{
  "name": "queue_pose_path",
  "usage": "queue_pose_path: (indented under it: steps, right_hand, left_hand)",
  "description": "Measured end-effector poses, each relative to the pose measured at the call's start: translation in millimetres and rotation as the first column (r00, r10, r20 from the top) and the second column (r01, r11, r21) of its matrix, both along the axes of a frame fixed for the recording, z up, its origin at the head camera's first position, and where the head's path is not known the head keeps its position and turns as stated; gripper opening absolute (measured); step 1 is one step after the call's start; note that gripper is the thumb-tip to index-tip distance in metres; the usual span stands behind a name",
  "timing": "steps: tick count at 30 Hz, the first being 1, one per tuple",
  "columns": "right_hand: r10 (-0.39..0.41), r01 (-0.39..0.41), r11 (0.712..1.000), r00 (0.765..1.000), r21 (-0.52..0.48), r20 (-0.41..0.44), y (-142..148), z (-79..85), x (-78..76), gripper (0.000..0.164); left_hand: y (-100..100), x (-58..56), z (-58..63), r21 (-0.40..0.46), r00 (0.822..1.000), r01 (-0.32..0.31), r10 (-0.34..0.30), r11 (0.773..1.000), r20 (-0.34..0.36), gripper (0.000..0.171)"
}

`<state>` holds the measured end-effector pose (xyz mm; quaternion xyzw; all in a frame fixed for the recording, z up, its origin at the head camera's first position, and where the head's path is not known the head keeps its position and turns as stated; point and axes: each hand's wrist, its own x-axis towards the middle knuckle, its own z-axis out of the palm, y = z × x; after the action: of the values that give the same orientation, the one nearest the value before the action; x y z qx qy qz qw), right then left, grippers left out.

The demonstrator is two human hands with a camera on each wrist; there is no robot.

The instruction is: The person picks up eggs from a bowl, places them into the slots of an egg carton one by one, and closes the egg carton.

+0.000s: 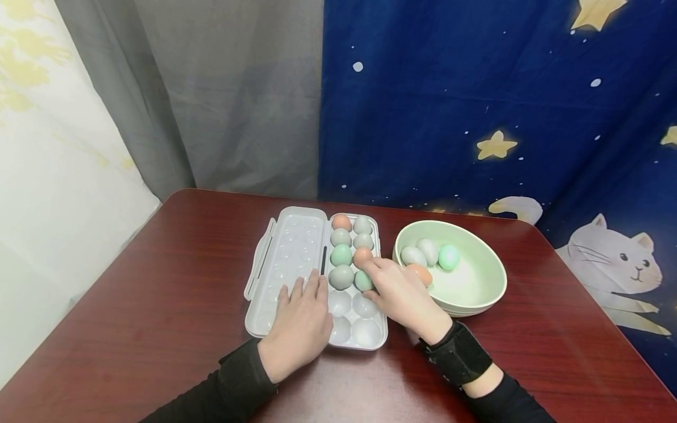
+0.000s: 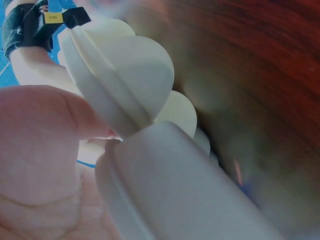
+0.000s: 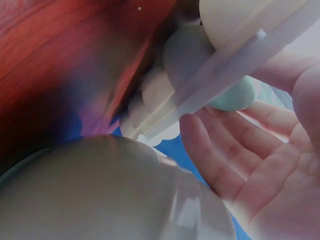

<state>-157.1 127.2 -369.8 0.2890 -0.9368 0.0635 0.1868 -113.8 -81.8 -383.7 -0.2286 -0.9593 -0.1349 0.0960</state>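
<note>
An egg carton (image 1: 375,342) lies unfolded on the table, its pale lid (image 1: 298,235) to the left. Two columns of eggs fill its far cups: brown, grey and green ones. My right hand (image 1: 400,292) reaches over the carton's right edge, with thumb and fingers around a green egg (image 1: 363,281) low in its cup; the right wrist view shows this green egg (image 3: 235,95) between them. Just beyond that lies a brown egg (image 1: 362,257). My left hand (image 1: 300,326) rests across the lid and hinge side with fingers extended, its thumb (image 2: 95,117) at the carton edge.
Right of the carton stands a pale green bowl (image 1: 476,288) holding two greyish eggs (image 1: 414,256), a mint egg (image 1: 448,257) and a brown egg (image 1: 420,274). The near cups (image 1: 366,333) hold no eggs. Curtains (image 1: 254,106) hang behind the table.
</note>
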Motion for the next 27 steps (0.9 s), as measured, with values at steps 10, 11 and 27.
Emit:
queue_pose_path:
  steps: [10,11,27]
  right_hand:
    - [0.003,-0.001,0.999,0.999,0.036,-0.043,-2.6,-2.3,0.9,0.049]
    - [-0.001,0.002,0.999,0.999,0.036,-0.039,-3.1,-2.0,1.2,0.049]
    - [-0.010,0.011,0.999,1.000,0.042,-0.029,-4.7,-3.3,1.8,0.044]
  left_hand:
    - [0.0,1.0,0.5,-0.008,1.000,0.006,-0.006,1.000,-0.013,0.057]
    - [-0.1,1.0,0.5,-0.009,1.000,0.006,-0.006,1.000,-0.014,0.057]
    - [-0.3,0.9,-0.8,-0.013,0.999,0.009,-0.010,1.000,-0.036,0.057]
